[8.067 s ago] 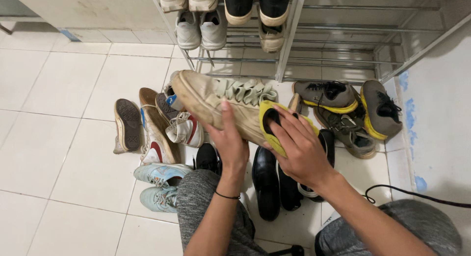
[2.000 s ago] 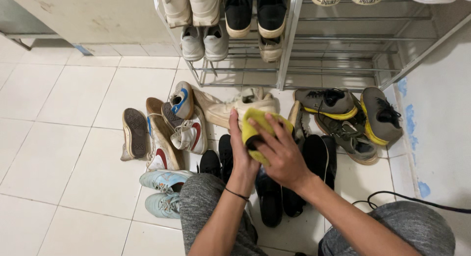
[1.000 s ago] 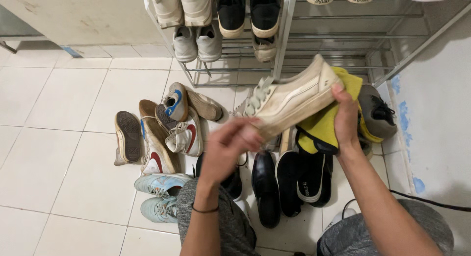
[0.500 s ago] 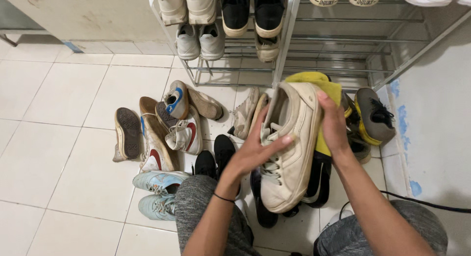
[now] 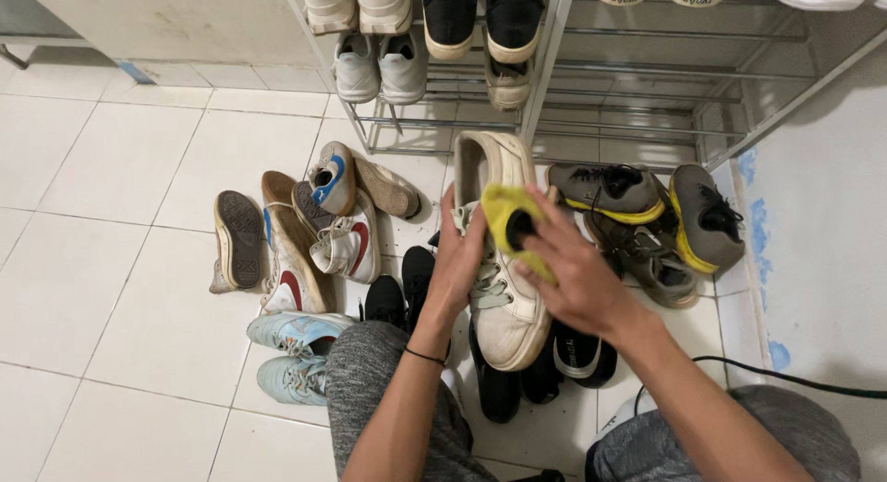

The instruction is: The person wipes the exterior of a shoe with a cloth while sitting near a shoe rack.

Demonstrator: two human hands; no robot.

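Your left hand (image 5: 459,260) is wrapped around the side of a cream low-top sneaker (image 5: 504,251), fingers closed on it near the laces, holding it up off the floor with the toe pointing back toward your knees and the heel toward the metal shoe rack (image 5: 637,85). Your right hand (image 5: 573,274) presses a yellow cloth (image 5: 508,225) against the upper of that sneaker, fingers spread flat over the cloth with part of it pinched under them. The sneaker hangs above a row of black shoes (image 5: 527,376) lying on the white tiled floor (image 5: 120,195), just in front of your grey-trousered knees. To your left a heap of shoes lies close together: a white pair with red and blue marks (image 5: 337,223), a brown-soled shoe turned on its side (image 5: 237,242) and a pale blue pair (image 5: 296,348) nearest your leg. To the right, grey sneakers with yellow soles (image 5: 656,214) sit close to the wall, one tipped on its edge. A black cable (image 5: 785,376) runs across the floor by your right knee.
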